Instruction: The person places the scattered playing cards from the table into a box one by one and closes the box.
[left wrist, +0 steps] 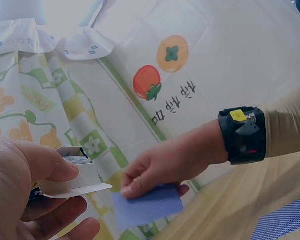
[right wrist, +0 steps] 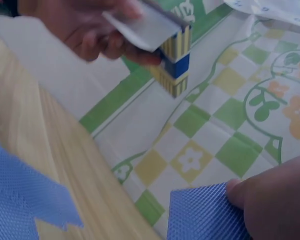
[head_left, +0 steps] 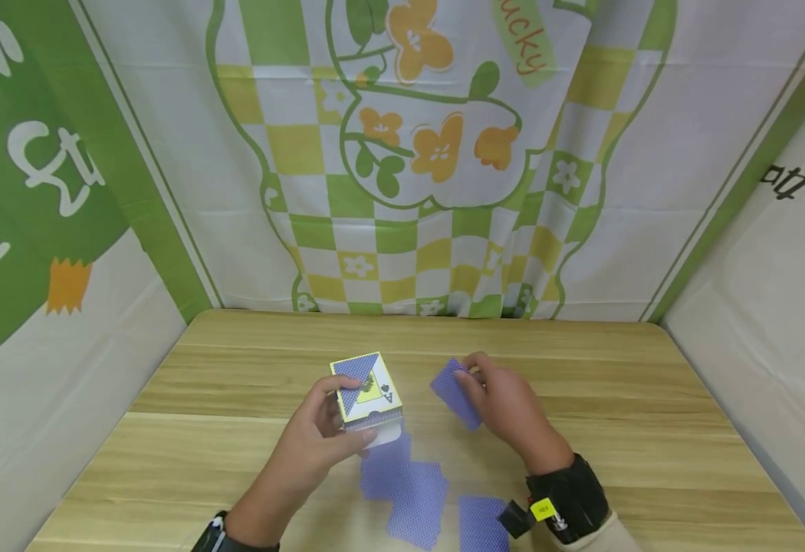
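Observation:
My left hand (head_left: pixel 313 429) grips a playing-card box (head_left: pixel 368 391) with an ace printed on its face, thumb and fingers round its sides. The box's white flap (left wrist: pixel 75 189) hangs open toward me, and card edges show inside in the left wrist view. To the right, my right hand (head_left: pixel 509 406) pinches a blue-backed playing card (head_left: pixel 455 392) between thumb and fingers, held apart from the box. The same card (right wrist: pixel 205 212) shows its patterned back in the right wrist view. Below the box, two overlapping blue-backed cards (head_left: pixel 418 502) lie on the table.
Another blue-backed card (head_left: pixel 483 525) lies at the table's near side, close to the right wrist's black strap (head_left: pixel 568 498). The wooden table (head_left: pixel 237 383) meets a patterned curtain (head_left: pixel 437 253) at the back, with printed cloth walls on both sides.

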A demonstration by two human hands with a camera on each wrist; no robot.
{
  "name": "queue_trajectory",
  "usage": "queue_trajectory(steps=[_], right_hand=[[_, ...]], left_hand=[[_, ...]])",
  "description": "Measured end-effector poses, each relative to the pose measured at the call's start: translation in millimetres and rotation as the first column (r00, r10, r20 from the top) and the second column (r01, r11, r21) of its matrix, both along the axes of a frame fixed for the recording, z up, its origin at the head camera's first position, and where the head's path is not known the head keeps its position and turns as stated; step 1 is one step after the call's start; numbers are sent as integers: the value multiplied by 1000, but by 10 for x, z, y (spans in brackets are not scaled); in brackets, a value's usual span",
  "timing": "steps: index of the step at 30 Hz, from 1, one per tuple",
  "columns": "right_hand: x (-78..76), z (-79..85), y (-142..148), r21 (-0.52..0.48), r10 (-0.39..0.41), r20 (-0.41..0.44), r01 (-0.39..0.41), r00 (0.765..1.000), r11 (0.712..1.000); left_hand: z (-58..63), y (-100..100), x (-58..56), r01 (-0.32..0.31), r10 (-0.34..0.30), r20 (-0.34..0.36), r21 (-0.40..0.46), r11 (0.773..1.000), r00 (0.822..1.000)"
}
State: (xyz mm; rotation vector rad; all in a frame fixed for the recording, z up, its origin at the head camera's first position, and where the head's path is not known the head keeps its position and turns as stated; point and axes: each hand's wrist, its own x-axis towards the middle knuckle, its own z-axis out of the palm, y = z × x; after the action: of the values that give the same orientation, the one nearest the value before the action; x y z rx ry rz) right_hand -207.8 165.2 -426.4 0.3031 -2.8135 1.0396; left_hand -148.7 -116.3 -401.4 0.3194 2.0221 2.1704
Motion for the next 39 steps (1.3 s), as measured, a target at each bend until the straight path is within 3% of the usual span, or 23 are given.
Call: queue_trajectory(steps=[2, 6, 11, 16, 22, 28, 32, 39], right_hand=[[24, 66, -11, -122, 16, 84, -6, 996, 993], [68, 175, -22, -323, 69, 190, -4, 979, 946], [119, 277, -18, -453, 169, 216, -55, 962, 890], [173, 357, -6, -568, 317, 223, -141, 922, 811], [259, 431, -17, -683, 536, 173, -291, 826, 670], [340, 444, -58, -703, 681, 117, -424, 723, 571], [378, 439, -100, -691, 727, 96, -481, 680, 540], [420, 432, -203, -676, 750, 153, -485, 644, 554]], left_hand=[[8, -1, 3, 5, -5, -8, 3, 1000, 1000], [11, -3, 5, 0, 0, 1, 8, 1000, 1000], [4, -6, 7, -5, 5, 6, 12, 1000, 1000], [-4, -8, 7, -7, 7, 6, 14, 1000, 1000], [-2, -2, 11, 1, -1, -3, 23, 1000, 1000], [5, 4, 10, 4, -3, -13, 18, 1000, 1000], [5, 0, 6, 3, -3, -19, 19, 1000, 1000], [0, -11, 5, -5, 6, -22, 19, 1000, 1000]])
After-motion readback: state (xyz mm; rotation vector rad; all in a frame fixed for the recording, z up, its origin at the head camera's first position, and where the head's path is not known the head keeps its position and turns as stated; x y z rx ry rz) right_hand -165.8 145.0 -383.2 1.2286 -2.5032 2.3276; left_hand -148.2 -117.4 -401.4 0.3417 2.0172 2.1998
